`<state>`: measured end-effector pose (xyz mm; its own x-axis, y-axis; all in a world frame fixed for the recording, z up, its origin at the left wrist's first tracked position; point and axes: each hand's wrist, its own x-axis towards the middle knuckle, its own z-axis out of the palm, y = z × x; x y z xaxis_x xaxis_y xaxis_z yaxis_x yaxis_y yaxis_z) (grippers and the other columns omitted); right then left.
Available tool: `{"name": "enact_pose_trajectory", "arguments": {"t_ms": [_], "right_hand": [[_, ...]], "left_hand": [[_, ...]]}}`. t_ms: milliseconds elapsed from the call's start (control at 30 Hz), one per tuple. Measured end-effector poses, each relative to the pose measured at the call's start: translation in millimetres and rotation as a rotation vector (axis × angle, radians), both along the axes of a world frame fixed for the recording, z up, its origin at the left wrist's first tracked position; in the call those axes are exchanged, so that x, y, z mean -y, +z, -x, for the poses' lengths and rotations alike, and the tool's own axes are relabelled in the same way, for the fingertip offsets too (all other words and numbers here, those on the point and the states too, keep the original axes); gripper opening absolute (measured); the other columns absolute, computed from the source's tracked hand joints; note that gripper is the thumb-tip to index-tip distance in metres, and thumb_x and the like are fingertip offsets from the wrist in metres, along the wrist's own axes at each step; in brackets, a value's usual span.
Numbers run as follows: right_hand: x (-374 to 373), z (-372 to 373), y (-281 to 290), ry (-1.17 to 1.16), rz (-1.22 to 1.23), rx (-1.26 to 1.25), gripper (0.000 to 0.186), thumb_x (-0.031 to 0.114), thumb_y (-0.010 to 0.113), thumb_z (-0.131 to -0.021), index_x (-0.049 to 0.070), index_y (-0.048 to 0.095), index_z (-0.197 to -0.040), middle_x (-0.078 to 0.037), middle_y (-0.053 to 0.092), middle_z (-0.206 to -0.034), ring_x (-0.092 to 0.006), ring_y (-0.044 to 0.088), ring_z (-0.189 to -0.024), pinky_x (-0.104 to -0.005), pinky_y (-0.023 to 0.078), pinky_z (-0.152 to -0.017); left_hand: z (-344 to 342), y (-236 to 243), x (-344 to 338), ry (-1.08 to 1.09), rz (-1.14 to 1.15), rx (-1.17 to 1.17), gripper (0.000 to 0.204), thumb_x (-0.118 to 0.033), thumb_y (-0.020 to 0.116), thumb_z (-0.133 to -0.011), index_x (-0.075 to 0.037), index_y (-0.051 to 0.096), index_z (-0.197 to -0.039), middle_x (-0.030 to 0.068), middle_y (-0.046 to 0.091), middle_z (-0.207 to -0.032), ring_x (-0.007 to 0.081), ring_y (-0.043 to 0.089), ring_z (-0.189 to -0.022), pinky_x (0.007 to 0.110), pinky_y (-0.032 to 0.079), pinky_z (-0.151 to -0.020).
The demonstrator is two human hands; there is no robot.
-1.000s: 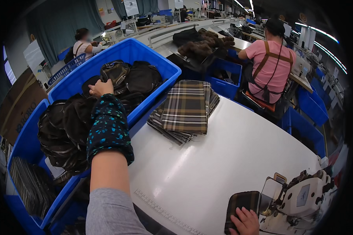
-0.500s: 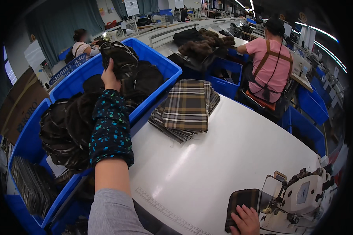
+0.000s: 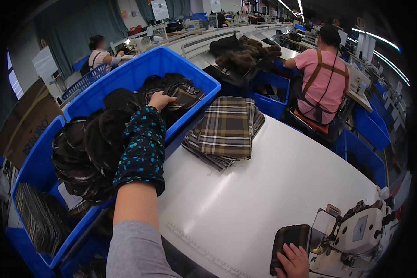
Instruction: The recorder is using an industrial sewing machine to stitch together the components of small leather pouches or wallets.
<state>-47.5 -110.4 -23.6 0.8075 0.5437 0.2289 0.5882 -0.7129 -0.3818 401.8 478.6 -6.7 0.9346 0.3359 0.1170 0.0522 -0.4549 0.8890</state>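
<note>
My left hand (image 3: 161, 100) reaches into the large blue bin (image 3: 208, 85), closed at the edge of a dark plaid fabric piece (image 3: 186, 94). The thumb lies across the cloth and the other fingers are mostly hidden. Dark fabric pieces (image 3: 102, 139) are heaped in the bin around my forearm. At the lower right, my right hand (image 3: 293, 260) rests with fingers spread on a rounded dark plaid piece (image 3: 292, 235). That piece lies on the white table (image 3: 245, 199), against the sewing machine (image 3: 359, 229).
A stack of cut plaid panels (image 3: 227, 127) sits on the table beside the bin. Striped panels (image 3: 39, 217) stand in a nearer blue bin (image 3: 21, 180). Brown fluffy material (image 3: 245, 53) lies on a far table. A co-worker in pink (image 3: 322, 83) sits to the right, another person (image 3: 99, 55) far left.
My left hand has come down and slightly right, lowering the raised plaid piece onto the heap in the bin. My right hand stays on its piece. The view has shifted slightly.
</note>
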Motion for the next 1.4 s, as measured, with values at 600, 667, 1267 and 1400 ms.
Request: {"name": "enact_pose_trajectory", "arguments": {"t_ms": [600,667,1267,1400], "right_hand": [[-2,0,-1,-0.038,0.017,-0.020,0.049,0.016,0.073,-0.081,0.004,0.063,-0.127,-0.018,0.055,-0.142,-0.0399,0.050,-0.131,-0.0560,0.037,-0.110],[-2,2,-2,-0.028,0.007,-0.010,0.048,0.015,0.073,-0.081,0.004,0.063,-0.127,-0.018,0.055,-0.142,-0.0390,0.050,-0.132,-0.0557,0.037,-0.110],[0,-3,-18,-0.012,-0.089,0.123,0.042,0.015,0.069,-0.088,0.003,0.062,-0.127,-0.017,0.056,-0.142,-0.0356,0.050,-0.132,-0.0517,0.036,-0.112],[-1,1,-19,-0.050,-0.079,0.115,0.042,0.019,0.067,-0.091,0.003,0.061,-0.130,-0.016,0.054,-0.143,-0.0351,0.048,-0.134,-0.0533,0.033,-0.114]], "left_hand": [[64,66,84,0.015,0.233,0.836,0.023,-0.007,0.078,-0.086,0.003,0.071,-0.106,0.0047,0.073,-0.100,0.0096,0.063,-0.087,0.026,0.050,-0.078],[95,84,100,-0.014,0.285,0.873,0.024,-0.007,0.078,-0.087,0.002,0.070,-0.108,0.0048,0.073,-0.101,0.0102,0.064,-0.087,0.027,0.051,-0.077],[325,-2,135,0.169,-0.757,-0.119,0.045,-0.030,0.071,-0.092,0.000,0.062,-0.124,0.0214,0.068,-0.119,0.0427,0.064,-0.109,0.045,0.054,-0.089],[355,2,181,0.134,-1.077,0.284,0.050,-0.039,0.068,-0.093,-0.002,0.062,-0.126,0.0187,0.054,-0.142,0.0357,0.051,-0.130,0.046,0.048,-0.099]]}}
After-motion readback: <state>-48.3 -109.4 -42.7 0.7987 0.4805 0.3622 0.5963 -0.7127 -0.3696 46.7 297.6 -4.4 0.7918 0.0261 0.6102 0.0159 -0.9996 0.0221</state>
